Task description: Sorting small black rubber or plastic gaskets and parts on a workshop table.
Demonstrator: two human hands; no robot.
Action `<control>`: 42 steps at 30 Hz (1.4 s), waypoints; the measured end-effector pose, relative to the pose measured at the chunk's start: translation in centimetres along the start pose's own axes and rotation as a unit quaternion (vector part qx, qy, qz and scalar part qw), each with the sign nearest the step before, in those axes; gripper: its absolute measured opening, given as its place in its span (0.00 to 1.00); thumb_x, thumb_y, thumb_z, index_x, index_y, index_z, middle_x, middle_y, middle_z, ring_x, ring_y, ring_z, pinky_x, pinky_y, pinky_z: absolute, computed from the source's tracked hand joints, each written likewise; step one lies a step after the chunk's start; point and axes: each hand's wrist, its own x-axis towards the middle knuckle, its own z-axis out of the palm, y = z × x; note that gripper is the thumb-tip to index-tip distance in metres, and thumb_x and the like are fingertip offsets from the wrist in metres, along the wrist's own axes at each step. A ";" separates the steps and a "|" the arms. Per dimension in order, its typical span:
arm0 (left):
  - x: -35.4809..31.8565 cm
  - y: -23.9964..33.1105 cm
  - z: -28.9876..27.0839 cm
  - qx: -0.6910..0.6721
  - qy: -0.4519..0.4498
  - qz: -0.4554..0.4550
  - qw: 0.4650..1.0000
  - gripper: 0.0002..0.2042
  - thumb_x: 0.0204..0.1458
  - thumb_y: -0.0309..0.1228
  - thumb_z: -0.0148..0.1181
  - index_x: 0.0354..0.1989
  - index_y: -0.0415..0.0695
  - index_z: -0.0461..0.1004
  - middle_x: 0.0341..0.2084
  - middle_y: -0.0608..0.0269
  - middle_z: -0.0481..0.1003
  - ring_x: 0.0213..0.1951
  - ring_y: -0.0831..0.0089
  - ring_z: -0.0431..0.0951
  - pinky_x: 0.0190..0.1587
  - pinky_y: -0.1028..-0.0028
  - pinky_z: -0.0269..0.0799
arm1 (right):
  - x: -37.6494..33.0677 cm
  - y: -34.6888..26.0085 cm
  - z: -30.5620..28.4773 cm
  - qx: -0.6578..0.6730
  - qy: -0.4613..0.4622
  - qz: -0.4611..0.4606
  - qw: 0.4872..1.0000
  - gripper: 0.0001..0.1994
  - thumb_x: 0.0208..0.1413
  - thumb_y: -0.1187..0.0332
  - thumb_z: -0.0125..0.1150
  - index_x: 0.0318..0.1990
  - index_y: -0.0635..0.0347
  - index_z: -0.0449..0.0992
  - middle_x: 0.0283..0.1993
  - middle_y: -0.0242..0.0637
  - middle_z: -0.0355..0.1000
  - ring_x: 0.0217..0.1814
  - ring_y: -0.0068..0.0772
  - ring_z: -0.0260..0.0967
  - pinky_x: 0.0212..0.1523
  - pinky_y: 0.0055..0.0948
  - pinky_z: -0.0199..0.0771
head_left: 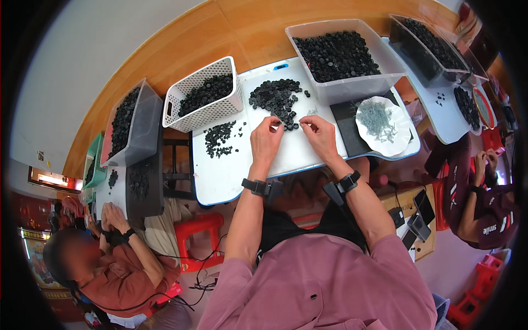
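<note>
My left hand (266, 141) is over the white table (220, 179), its thumb and fingers pinched together at a small black round part (279, 126). Facing it, my right hand (321, 137) is also pinched; whatever its fingertips hold is too small to make out. Just beyond both hands spreads a pile of small black round parts (273, 99), with a few trailing toward my fingers. A smaller scatter of black parts (220, 137) lies to the left of my left hand. To the right, a white scalloped plate (404, 133) bears many thin silvery screw-like pieces (379, 122).
A white perforated basket (206, 113) and a translucent bin (360, 88), both full of black parts, line the far side. Under the plate lies a black mat (347, 118). Co-workers sit at the left (129, 269) and right (484, 209). A red stool (198, 234) stands beside cables.
</note>
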 end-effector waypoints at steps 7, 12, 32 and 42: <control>-3.1 0.3 1.9 -0.123 0.008 -0.027 0.992 0.13 0.54 0.27 0.71 0.47 0.38 0.82 0.35 0.59 0.85 0.32 0.77 0.82 0.40 0.75 0.79 | -0.4 -0.8 0.1 -0.016 -0.051 -0.089 0.995 0.07 0.56 0.76 0.66 0.41 0.61 0.83 0.36 0.40 0.81 0.28 0.34 0.75 0.30 0.30 0.74; -3.4 0.2 2.0 -0.098 0.019 0.010 0.995 0.11 0.53 0.27 0.71 0.44 0.39 0.83 0.34 0.59 0.84 0.33 0.73 0.82 0.41 0.73 0.79 | -0.5 -0.8 0.0 -0.035 -0.072 -0.107 0.991 0.07 0.55 0.77 0.66 0.41 0.62 0.83 0.37 0.41 0.81 0.30 0.37 0.77 0.31 0.31 0.75; -3.7 -0.2 1.9 -0.109 0.028 0.022 0.993 0.11 0.54 0.26 0.71 0.45 0.39 0.84 0.34 0.56 0.84 0.33 0.70 0.83 0.40 0.72 0.79 | -0.7 -0.8 0.1 -0.072 -0.100 -0.104 0.987 0.07 0.55 0.76 0.65 0.41 0.62 0.82 0.36 0.41 0.80 0.31 0.38 0.78 0.33 0.31 0.77; -3.9 -0.3 2.0 -0.037 0.039 0.087 0.995 0.09 0.54 0.26 0.69 0.43 0.39 0.84 0.34 0.55 0.82 0.34 0.63 0.84 0.40 0.67 0.80 | -0.8 -0.9 0.2 -0.070 -0.106 -0.129 0.983 0.06 0.55 0.77 0.65 0.40 0.63 0.81 0.36 0.42 0.79 0.32 0.40 0.78 0.33 0.32 0.77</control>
